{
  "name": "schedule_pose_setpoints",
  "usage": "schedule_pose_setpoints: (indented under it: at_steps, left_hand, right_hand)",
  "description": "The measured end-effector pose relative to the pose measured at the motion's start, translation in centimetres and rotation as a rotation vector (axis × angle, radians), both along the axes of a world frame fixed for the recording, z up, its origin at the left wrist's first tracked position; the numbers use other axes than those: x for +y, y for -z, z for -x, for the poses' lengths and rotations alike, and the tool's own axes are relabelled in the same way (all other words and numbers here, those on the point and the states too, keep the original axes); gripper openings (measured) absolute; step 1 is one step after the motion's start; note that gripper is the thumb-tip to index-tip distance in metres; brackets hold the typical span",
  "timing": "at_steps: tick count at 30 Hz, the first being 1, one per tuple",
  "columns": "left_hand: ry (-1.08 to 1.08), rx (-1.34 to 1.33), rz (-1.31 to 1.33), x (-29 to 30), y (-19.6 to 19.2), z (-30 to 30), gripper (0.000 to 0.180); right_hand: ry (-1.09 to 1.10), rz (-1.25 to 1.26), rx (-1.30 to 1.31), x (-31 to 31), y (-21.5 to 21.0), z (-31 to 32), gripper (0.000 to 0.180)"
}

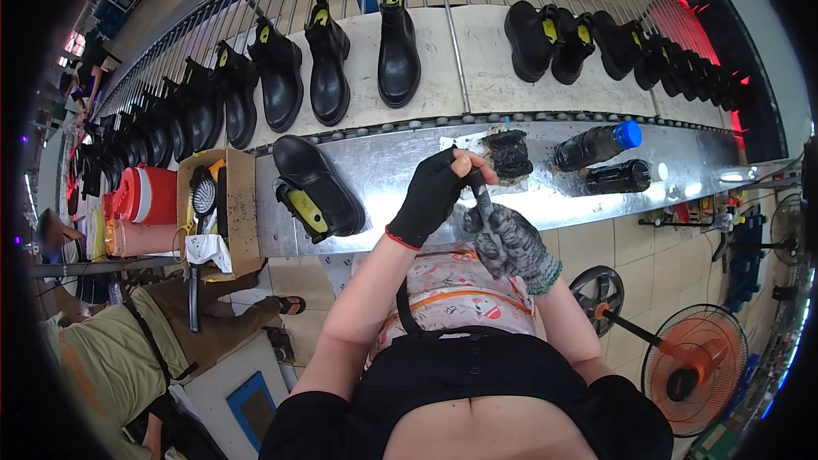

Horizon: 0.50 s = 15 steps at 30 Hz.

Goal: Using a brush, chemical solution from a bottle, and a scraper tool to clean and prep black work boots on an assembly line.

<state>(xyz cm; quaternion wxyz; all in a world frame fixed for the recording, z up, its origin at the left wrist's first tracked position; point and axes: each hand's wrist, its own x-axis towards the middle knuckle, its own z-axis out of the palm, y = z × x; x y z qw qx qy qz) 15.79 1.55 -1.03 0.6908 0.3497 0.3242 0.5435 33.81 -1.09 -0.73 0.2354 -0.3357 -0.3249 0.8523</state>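
Observation:
My left hand (429, 194), in a black glove with bare fingertips, pinches the upper end of a slim dark stick-like piece (483, 203). What it is exactly, I cannot make out. Around its lower part my right hand (517, 249) is closed, in a mottled grey-black knit glove. Both hands are over the front edge of the metal table (388, 153). A black ankle boot (317, 187) lies on its side to the left of them. Just beyond the hands sits a dark, stained sponge-like block (509, 153).
Two dark bottles, one blue-capped (601, 145) and one white-capped (626, 176), lie at the right. A cardboard box (243, 213) with a brush stands left, beside a red jug (146, 196). Black boots (399, 47) line the conveyor behind. An orange fan (694, 366) is lower right; a person (128, 349) sits lower left.

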Motion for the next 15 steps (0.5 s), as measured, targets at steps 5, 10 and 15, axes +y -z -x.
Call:
schedule_pose_setpoints:
  at_steps: [5, 10, 15]
  left_hand:
    - [0.038, -0.263, 0.005, -0.2, 0.6, 0.3, 0.026]
    - [-0.188, -0.306, 0.139, -0.2, 2.5, -0.7, 0.023]
    - [-0.299, -0.235, 0.167, 0.0, 3.8, -1.7, 0.025]
  right_hand:
    - [-0.061, 0.166, 0.330, 0.2, 1.5, 0.6, 0.040]
    - [0.017, -0.131, -0.290, 0.2, -0.1, 2.4, 0.027]
    - [0.110, -0.890, -0.784, -0.2, 1.9, 2.8, 0.032]
